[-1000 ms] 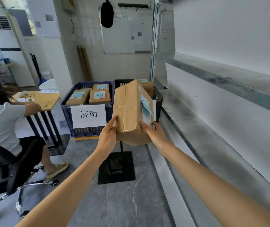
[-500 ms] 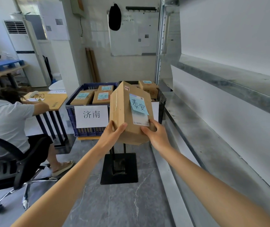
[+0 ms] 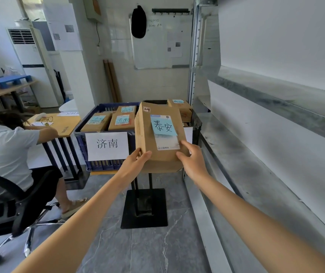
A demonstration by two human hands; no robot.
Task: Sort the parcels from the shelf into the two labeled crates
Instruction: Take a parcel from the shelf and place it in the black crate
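You hold the parcel [image 3: 163,138] upright in the air, its blue note reading 泰安 facing you. Your left hand [image 3: 136,164] has its grip curled round the lower left corner, and your right hand [image 3: 192,162] clasps the lower right edge. Just behind stand the blue crate [image 3: 82,146] labelled 济南 and the black crate [image 3: 196,123].

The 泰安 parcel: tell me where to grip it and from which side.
Probably best: grip the 泰安 parcel by its long side edges near the lower end, one hand from each side, as the left hand and right hand do. It is an oblong, flat-sided box, and this hold leaves the blue note readable.
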